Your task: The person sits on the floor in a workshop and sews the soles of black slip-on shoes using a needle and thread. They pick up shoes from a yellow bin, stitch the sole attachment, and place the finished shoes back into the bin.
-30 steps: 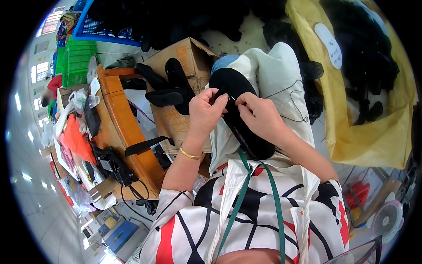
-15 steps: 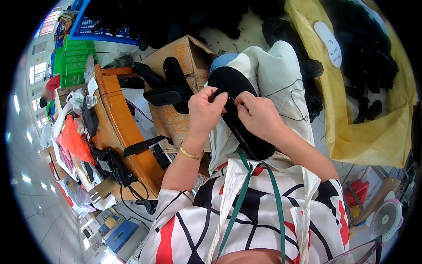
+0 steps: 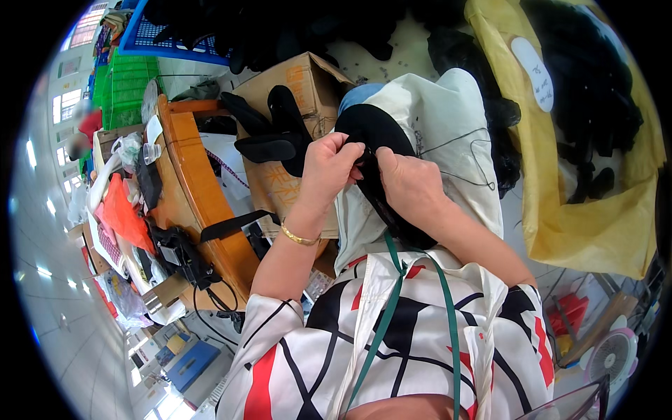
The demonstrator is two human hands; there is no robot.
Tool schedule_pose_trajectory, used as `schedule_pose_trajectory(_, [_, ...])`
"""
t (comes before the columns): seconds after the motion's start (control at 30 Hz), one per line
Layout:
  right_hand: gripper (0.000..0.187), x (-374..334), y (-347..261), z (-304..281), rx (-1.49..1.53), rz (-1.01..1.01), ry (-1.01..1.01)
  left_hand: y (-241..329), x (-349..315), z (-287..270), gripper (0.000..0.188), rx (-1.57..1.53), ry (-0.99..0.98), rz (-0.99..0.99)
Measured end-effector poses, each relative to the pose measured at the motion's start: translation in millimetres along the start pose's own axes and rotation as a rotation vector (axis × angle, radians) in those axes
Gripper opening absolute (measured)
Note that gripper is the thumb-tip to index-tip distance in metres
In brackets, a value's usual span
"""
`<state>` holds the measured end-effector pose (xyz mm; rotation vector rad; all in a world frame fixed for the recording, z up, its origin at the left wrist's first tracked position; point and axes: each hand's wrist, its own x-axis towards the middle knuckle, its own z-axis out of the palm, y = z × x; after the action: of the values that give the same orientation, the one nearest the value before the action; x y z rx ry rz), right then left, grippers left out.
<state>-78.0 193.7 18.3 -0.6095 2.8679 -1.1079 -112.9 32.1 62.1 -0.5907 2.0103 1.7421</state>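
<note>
Here, left hand (image 3: 332,166), right hand (image 3: 414,185): both grips clamped on black shoe (image 3: 383,127) over white cloth (image 3: 458,105).

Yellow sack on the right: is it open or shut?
Open: the yellow sack gapes wide, showing black items inside.

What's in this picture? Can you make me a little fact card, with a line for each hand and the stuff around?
Left hand: thumb and fingers pinching the black piece
Right hand: on the same piece, fingers curled, tips partly hidden
Wrist: gold bracelet on the left
Lap: white cloth under the black piece
Ahead, to the left: cardboard box, with dark shoe-shaped things against it
To the right: big yellow bag holding black things
Lower right: fan
</note>
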Motion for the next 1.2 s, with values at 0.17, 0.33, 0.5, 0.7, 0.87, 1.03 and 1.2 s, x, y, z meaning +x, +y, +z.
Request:
schedule_pose_trajectory(0.17, [0.014,4.8,4.7,-20.2,-0.013,-0.009,-0.092,1.6,1.1,0.9,0.017,0.012,-0.004,-0.004])
schedule_pose_trajectory(0.33, [0.013,7.5,8.1,-24.6,0.052,-0.016,-0.106,2.1,1.2,2.6,0.015,-0.018,-0.003,-0.026])
schedule_pose_trajectory(0.5, [0.014,4.7,7.7,-13.0,0.051,-0.013,-0.053,1.3,6.1,-0.5,0.011,0.024,-0.043,-0.037])
schedule_pose_trajectory(0.7, [0.013,4.2,3.7,2.2,0.06,-0.034,0.099,5.7,6.0,-2.1,0.01,-0.087,-0.073,-0.119])
schedule_pose_trajectory(0.87, [0.01,8.6,-3.7,1.8,0.226,0.136,0.074,0.0,6.7,-3.6,0.008,-0.14,-0.077,-0.116])
schedule_pose_trajectory(1.03, [0.012,26.6,-1.9,-11.6,0.527,0.185,0.069,-4.2,4.7,-1.8,0.007,-0.203,-0.077,-0.088])
schedule_pose_trajectory(1.2, [0.007,36.6,5.8,-38.5,0.474,0.11,0.001,-9.6,4.5,-2.1,0.007,-0.176,-0.081,-0.057])
